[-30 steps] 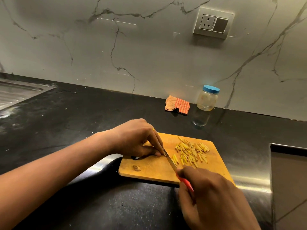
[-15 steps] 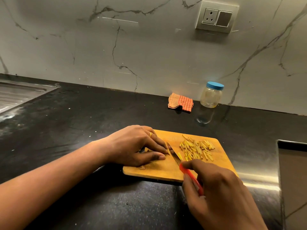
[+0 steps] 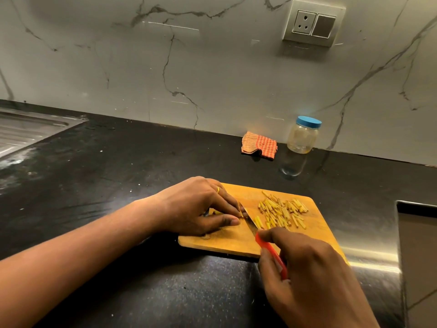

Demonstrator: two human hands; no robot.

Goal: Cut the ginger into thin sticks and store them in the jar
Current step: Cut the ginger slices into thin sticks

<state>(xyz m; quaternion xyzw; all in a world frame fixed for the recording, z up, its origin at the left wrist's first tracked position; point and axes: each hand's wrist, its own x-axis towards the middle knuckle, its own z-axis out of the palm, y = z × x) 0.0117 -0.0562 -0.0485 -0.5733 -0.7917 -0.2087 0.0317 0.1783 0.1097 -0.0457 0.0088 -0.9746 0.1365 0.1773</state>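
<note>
Pinning a ginger piece (image 3: 240, 210) to the cutting board (image 3: 236, 246) with the left hand (image 3: 196, 204), fingertips bent down over it, thumb tucked in alongside; mostly hidden under those fingers, with seemingly just a thin yellow edge on show next to the blade. Wearing a ring (image 3: 218, 190) on one finger. Gripping the red handle of a knife (image 3: 251, 224) with the right hand (image 3: 314, 275), thumb and fingers curled round it, blade pointing away and to the left, hard against the left fingertips. Just right of the blade, on the far right part of the board: a loose heap of ginger sticks (image 3: 281, 213), nearest ones beside the steel. Near the board's front left edge, below the left palm: a small brownish scrap (image 3: 207, 236), too dim to name. Well behind the board, against the marble wall: the jar (image 3: 302, 138), blue lid (image 3: 309, 121) on, with a folded checked cloth (image 3: 259, 145) just to its left. Underneath it all, a black counter (image 3: 118, 185).
</note>
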